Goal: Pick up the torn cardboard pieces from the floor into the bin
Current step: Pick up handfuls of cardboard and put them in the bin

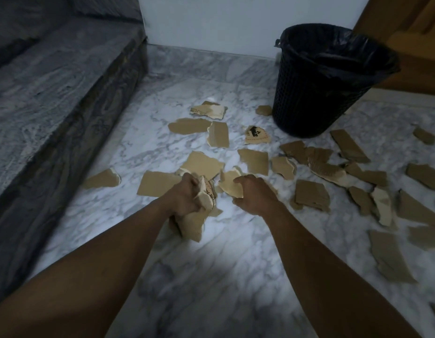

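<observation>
The left hand point(184, 196) is closed tight round a bundle of cardboard pieces point(195, 222), fingers curled over the top and the torn ends sticking out below and to the right of the fist; one piece in the bundle shows dark print. Just beside it, the right hand point(254, 193) reaches forward with its fingers curled over the edge of a torn piece point(227, 184), and the thumb seems to close on it from below, though the blur makes it hard to tell whether the piece is off the floor point(211, 276).

Around both hands lie more scattered pieces point(253, 161) of brown cardboard on the white marble, most of them ahead and to the right. A printed scrap point(256, 135) lies near the foot of the bin point(309, 106), and a small scrap point(264, 110) sits just beside its wall. The bin is black mesh with a black liner folded over the rim, standing upright at the far right, near the white wall point(211, 20). A dark grey stone step point(53, 93) runs along the left, and a wooden door point(411, 32) stands behind the bin.
</observation>
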